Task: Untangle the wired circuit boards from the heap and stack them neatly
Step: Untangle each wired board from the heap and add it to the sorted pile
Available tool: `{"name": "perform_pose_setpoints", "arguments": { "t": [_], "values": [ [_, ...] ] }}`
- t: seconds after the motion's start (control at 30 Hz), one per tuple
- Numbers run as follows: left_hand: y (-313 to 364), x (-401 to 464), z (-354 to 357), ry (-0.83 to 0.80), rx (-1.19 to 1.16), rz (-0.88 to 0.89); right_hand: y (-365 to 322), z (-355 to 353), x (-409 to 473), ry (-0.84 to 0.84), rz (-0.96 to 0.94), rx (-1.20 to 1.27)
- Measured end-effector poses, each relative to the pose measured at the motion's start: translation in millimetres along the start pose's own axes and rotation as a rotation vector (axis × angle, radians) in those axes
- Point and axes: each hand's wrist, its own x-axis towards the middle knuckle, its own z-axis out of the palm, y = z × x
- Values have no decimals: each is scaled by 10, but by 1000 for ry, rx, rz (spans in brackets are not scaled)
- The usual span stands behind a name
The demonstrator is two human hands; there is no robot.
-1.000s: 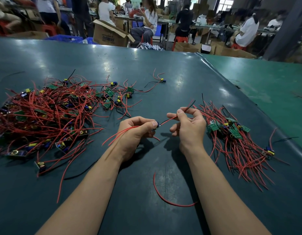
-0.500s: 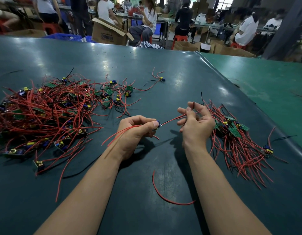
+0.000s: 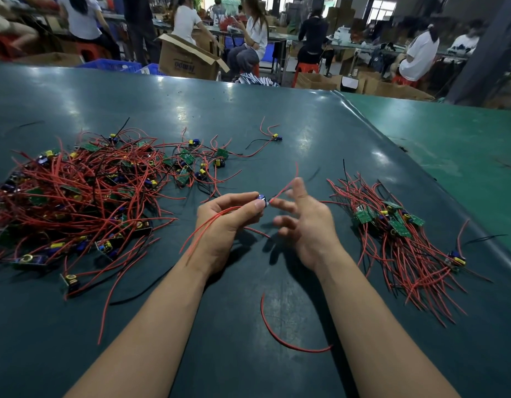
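Pinching one small wired circuit board (image 3: 261, 200) in our left hand (image 3: 222, 225), above the dark green desk (image 3: 277, 116).

Our left hand curls its thumb and fingers round the board at its tips, and the board's red wires (image 3: 208, 228) trail back over the wrist. Our right hand (image 3: 306, 225) is just beside it, fingers spread and blurred, holding nothing; one red lead rises between them. Below the hands a loose red wire (image 3: 280, 337) lies curved on the desk. To the left sprawls the tangled heap (image 3: 76, 196) of boards and red wires; to the right lies the sorted stack (image 3: 392, 225), boards together and wires fanning towards us. Beyond the desk, seated people work near a cardboard box (image 3: 188, 61).
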Motion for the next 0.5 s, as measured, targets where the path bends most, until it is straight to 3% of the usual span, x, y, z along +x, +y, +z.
{"name": "perform_pose_setpoints", "arguments": {
  "t": [0.1,0.27,0.5],
  "values": [
    [12,-22,4,-71,52,2,55,31,-54,-131,-20,-92],
    [25,-12,22,-30,79,-27,37,9,-45,-63,-140,-97],
    [38,-20,21,-49,98,-33,-47,-120,98,279,-243,47]
  ]
}}
